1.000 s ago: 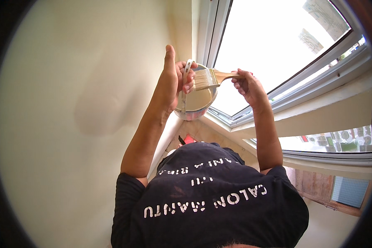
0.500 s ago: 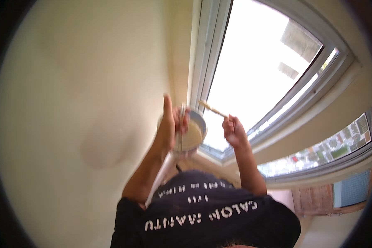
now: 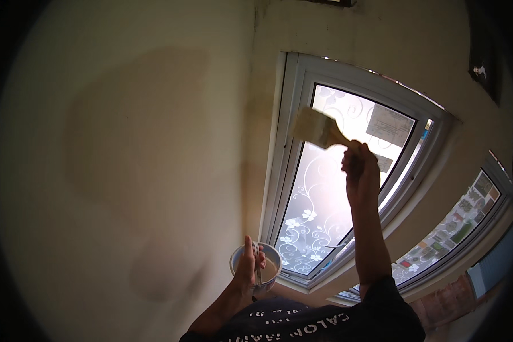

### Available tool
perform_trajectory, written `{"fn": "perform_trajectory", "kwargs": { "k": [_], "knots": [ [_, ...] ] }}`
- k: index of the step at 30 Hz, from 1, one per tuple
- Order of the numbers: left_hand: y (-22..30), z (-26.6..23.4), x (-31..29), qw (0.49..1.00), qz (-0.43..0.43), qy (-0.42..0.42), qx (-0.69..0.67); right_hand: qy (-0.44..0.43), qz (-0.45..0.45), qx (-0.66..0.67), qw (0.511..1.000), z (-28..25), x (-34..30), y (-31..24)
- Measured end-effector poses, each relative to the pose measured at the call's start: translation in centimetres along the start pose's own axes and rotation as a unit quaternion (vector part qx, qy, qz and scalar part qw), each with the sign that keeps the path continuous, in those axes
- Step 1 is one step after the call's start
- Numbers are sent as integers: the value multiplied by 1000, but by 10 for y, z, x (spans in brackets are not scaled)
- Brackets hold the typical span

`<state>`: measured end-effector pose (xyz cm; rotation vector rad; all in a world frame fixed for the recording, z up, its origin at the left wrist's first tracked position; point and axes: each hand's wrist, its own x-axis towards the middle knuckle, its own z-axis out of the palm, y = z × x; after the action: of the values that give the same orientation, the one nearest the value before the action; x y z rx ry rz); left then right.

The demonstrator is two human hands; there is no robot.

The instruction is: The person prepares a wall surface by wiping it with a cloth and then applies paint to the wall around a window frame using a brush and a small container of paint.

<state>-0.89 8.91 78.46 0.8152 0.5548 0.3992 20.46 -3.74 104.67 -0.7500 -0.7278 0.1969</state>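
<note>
My right hand (image 3: 361,162) is raised in front of the window, its fingers wrapped round the handle of a wide flat paintbrush (image 3: 320,127). The bristles point up and left, toward the window frame's left side. Lower down, close to my body, my left hand (image 3: 249,263) grips the handle of a small pail (image 3: 273,251), thumb pointing up. Pale, cream-coloured paint (image 3: 269,268) lies inside the pail. My left hand covers part of the pail's opening.
A large cream wall (image 3: 125,142) fills the left and meets the window wall in a corner. The grey-framed window (image 3: 290,74) has glass with a white floral pattern (image 3: 308,214). Another window (image 3: 447,239) stands at the right. A dark object (image 3: 487,51) hangs at upper right.
My right hand has risen with the paintbrush, whose broad face now shows. The view has tilted up, so the pail and my left hand sit lower in it.
</note>
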Motion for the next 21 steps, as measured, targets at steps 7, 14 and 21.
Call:
{"fn": "perform_trajectory", "kwargs": {
  "k": [7,14,21],
  "knots": [
    [-44,-34,14,998,-35,40,-24,-67,-237,-137,959,91,80,-39],
    [-61,-48,4,997,-38,66,-22,-130,-326,-201,915,162,151,-43],
    [-83,-69,14,996,-51,63,-24,-103,-385,-318,860,190,185,-33]
  ]
}}
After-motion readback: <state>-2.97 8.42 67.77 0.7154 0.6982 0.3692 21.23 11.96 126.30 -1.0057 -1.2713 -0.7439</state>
